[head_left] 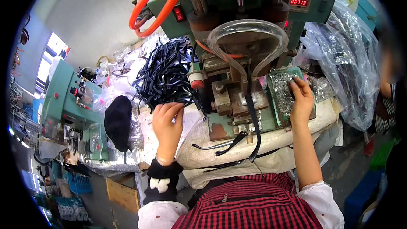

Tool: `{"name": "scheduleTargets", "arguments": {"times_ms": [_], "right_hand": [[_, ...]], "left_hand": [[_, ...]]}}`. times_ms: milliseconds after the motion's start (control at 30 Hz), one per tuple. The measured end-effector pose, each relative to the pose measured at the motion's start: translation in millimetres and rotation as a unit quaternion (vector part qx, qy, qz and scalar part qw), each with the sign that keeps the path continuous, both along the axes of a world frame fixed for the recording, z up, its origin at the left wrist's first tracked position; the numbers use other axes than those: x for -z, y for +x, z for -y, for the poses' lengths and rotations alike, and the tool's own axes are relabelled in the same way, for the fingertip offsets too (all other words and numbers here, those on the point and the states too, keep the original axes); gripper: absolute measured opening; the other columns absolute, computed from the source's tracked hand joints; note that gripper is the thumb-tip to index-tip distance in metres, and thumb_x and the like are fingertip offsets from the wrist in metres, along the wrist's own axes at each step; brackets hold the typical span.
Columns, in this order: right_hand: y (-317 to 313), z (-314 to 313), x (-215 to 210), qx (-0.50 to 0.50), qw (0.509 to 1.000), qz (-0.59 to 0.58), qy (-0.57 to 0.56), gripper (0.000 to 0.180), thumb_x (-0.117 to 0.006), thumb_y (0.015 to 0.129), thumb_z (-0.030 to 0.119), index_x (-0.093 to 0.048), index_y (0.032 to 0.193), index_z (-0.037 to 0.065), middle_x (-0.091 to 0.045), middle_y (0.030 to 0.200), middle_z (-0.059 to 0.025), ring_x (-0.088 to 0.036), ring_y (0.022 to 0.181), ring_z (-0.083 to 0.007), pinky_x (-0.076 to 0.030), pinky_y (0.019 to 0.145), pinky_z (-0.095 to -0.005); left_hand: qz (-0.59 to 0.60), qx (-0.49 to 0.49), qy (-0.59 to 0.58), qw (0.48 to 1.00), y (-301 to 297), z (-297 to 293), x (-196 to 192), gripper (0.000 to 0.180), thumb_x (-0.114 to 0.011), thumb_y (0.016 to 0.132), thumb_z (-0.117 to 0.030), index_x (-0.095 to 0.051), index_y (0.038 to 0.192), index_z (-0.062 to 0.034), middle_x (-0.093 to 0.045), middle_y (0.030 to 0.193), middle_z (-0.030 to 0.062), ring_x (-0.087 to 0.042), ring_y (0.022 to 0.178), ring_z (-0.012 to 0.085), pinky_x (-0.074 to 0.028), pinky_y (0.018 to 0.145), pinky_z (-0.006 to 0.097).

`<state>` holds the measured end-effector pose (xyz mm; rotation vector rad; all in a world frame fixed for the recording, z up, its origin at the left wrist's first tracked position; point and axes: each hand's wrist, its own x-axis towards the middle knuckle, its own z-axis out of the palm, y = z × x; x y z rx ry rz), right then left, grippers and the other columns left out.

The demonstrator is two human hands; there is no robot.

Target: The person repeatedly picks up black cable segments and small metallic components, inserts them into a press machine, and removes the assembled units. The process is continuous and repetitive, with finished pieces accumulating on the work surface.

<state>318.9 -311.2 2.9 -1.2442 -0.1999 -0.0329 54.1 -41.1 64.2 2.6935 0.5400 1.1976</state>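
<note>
My left hand (166,123) is curled, its fingertips at the near edge of a pile of long thin black strips (163,74) that look like spectacle arms. Whether a strip is between those fingers is hidden. My right hand (302,99) reaches over a green tray (277,121) of small shiny metal pieces (280,91). Its thumb and fingers are drawn together; anything they hold is too small to make out. Between my hands, one black strip (253,121) hangs down from the green press (237,97), below a clear bent tube (250,24).
Loose black strips (231,144) lie at the press's front edge. A red push button (196,80) sits left of the press head. An orange hose (163,4) loops above. A black cloth item (118,123) lies left, beside another green machine (63,97). Clear plastic sheeting (347,59) bulges at right.
</note>
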Motion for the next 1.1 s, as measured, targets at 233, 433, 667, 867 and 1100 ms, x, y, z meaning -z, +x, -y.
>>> {"name": "scheduleTargets", "arguments": {"times_ms": [233,433,667,867,1100], "right_hand": [[-13.1,8.3,-19.3,0.012,0.997,0.051,-0.052,0.015,-0.069,0.093,0.001,-0.069,0.108,-0.001,-0.07,0.099,-0.0029,-0.063,0.092,-0.0088,-0.048,0.084,-0.0221],[-48.1,51.8,-31.6,0.001,0.987,0.088,-0.131,0.01,-0.07,0.091,-0.001,-0.072,0.1,-0.001,-0.073,0.1,-0.0052,-0.066,0.093,-0.0114,-0.05,0.086,-0.0253],[-76.7,-39.9,-92.3,-0.065,0.942,0.286,-0.164,0.015,-0.073,0.083,-0.003,-0.073,0.098,0.001,-0.073,0.096,-0.0101,-0.069,0.093,-0.0194,-0.053,0.084,-0.0295],[-95.7,-55.1,-78.1,-0.153,0.987,0.038,0.011,0.024,-0.068,0.091,-0.003,-0.062,0.113,-0.002,-0.071,0.104,-0.0078,-0.067,0.094,-0.0118,-0.052,0.083,-0.0247],[-105.7,-59.1,-100.3,-0.213,0.976,0.009,0.047,0.039,-0.067,0.091,-0.002,-0.054,0.128,-0.003,-0.068,0.116,-0.0092,-0.066,0.103,-0.0137,-0.05,0.091,-0.0262]], "left_hand": [[-0.131,-0.017,0.062,0.989,13.5,-62.5,78.2,0.025,-0.068,0.07,-0.002,-0.073,0.094,-0.0077,-0.068,0.097,0.0056,-0.06,0.09,0.03,-0.049,0.077,0.042],[-0.063,0.013,-0.033,0.997,-24.2,-54.2,68.5,0.032,-0.065,0.081,0.002,-0.074,0.11,-0.0091,-0.071,0.119,0.0105,-0.064,0.097,0.0322,-0.052,0.087,0.038],[0.206,0.073,-0.477,0.852,-13.4,-20.9,42.0,0.036,-0.06,0.102,-0.009,-0.052,0.136,-0.0045,-0.073,0.086,0.0069,-0.058,0.064,0.0062,-0.041,0.057,0.019],[0.091,0.139,-0.584,0.794,-18.8,21.2,45.2,0.031,-0.052,0.105,-0.015,-0.059,0.132,-0.0002,-0.071,0.122,0.0166,-0.069,0.103,0.0177,-0.053,0.078,0.026],[0.254,0.053,-0.451,0.854,-2.8,48.1,-28.7,0.037,-0.051,0.108,-0.03,-0.068,0.1,0.0024,-0.069,0.076,0.0087,-0.056,0.056,0.0084,-0.041,0.049,0.019]]}}
